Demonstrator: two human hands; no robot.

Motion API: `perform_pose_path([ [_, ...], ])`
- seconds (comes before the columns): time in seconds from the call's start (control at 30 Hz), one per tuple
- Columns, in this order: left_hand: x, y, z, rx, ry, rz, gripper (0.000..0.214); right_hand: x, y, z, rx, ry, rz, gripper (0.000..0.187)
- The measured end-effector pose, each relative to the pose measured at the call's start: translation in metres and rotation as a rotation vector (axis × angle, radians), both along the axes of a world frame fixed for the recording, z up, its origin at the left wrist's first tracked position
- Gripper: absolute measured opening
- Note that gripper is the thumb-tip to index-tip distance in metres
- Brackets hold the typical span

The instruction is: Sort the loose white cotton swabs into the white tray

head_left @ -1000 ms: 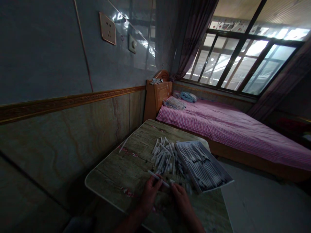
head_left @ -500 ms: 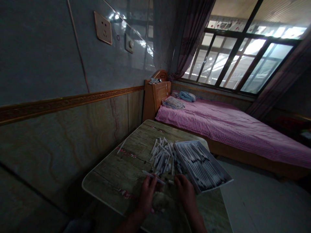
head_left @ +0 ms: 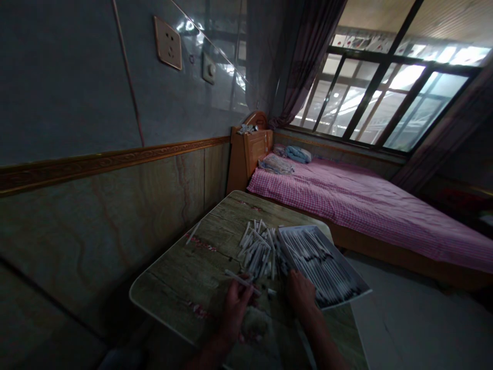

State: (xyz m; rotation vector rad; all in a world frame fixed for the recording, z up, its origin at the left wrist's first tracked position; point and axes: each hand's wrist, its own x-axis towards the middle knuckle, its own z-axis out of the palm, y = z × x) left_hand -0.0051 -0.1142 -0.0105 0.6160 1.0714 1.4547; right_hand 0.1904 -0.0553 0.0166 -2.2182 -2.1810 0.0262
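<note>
One cotton swab (head_left: 243, 282) pinched near the table's (head_left: 169, 288) front edge.
My left hand (head_left: 234, 308) grips it beside the loose swabs (head_left: 256, 252); my right hand (head_left: 301, 294), curled, touches the tray (head_left: 319, 262), its grip unclear.

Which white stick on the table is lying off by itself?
The lone white stick on the left of the tabletop: it touches nothing, while the others sit in the loose heap, lie in the tray, or are held.

The table (head_left: 169, 288) runs off the bottom edge, and the swabs (head_left: 319, 264) in the tray (head_left: 300, 229) blur together.
</note>
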Motion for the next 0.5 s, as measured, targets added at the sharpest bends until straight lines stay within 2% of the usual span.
perform_pose_path([
  [0.13,-0.001,-0.001,0.000,0.011,-0.031,-0.031,0.037,-0.003,-0.010,0.010,0.022,0.009,-0.015,0.024],
  [0.2,-0.002,-0.001,0.002,-0.011,-0.046,-0.027,0.036,-0.004,-0.018,0.013,0.047,0.079,-0.009,0.021],
  [0.3,-0.004,0.000,0.003,-0.070,-0.076,-0.003,0.038,-0.005,-0.034,0.012,0.099,0.323,0.071,0.019],
  [0.43,-0.005,0.002,0.002,-0.148,-0.165,0.020,0.035,-0.011,-0.059,-0.005,0.146,0.753,0.145,0.023],
  [0.5,-0.005,0.003,0.002,-0.166,-0.192,0.024,0.032,-0.016,-0.069,-0.014,0.169,0.863,0.149,0.023],
])
